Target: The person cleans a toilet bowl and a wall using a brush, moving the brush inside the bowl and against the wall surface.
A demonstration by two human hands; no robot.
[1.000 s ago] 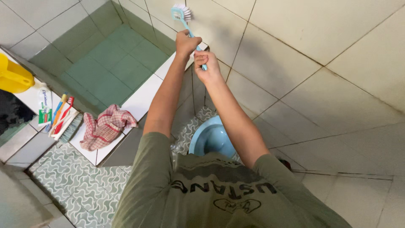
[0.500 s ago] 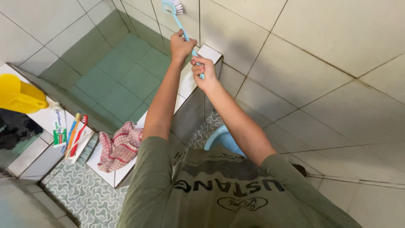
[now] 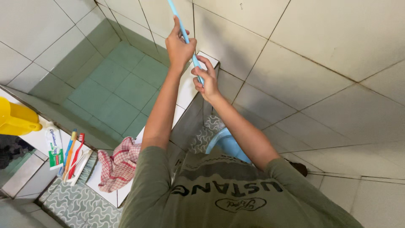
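While both hands grip the light blue brush handle, the left hand is wrapped around it higher up and the right hand pinches its lower end. Its long axis slants up and left against the wall tiles, head out of frame. Below lie a yellow jug, contents hidden, and a tiled water basin.

Left hand: the left hand is wrapped round the thin light-blue plastic brush handle — the higher grip; the handle's top runs out of view.
Right hand: the right hand clasps the handle's lower end, just below the left.
Ledge: a red-and-white checked cloth, a white toothpaste tube and coloured toothbrushes lie on the white tiled ledge.
Floor: a light-blue squat toilet pan — partly hidden by the arm.
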